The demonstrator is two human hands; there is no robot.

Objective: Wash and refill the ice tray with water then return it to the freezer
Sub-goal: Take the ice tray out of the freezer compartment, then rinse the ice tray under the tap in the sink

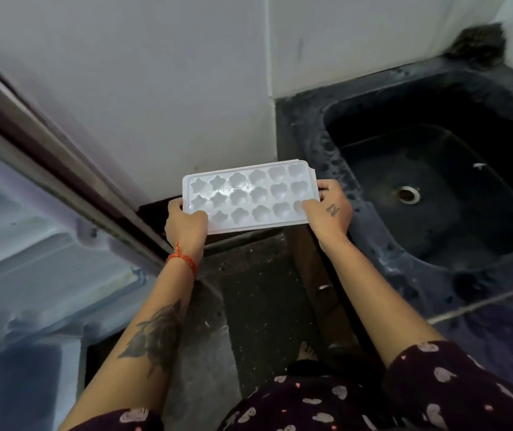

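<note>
Both hands, left hand [186, 220] and right hand [330, 209], grip clamped on the ice tray [246, 194], hold it level between freezer door [31, 244] and sink [435, 188]; any tilt could spill water.

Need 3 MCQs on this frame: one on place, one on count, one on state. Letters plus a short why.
1. Where is the dark stone sink relative to the white plastic ice tray?
A. to its right
B. to its left
C. directly under it

2. How many rows of moulds does the tray have?
A. two
B. three
C. five

3. How is the tray held?
A. left hand only
B. resting in the sink
C. by both hands, one at each short end

Answers:
1. A: the sink basin lies to the right of the tray, past the right hand.
2. B: three rows of star, flower and heart moulds show.
3. C: the left hand and the right hand grip opposite ends, holding the tray roughly level above the floor.
</note>
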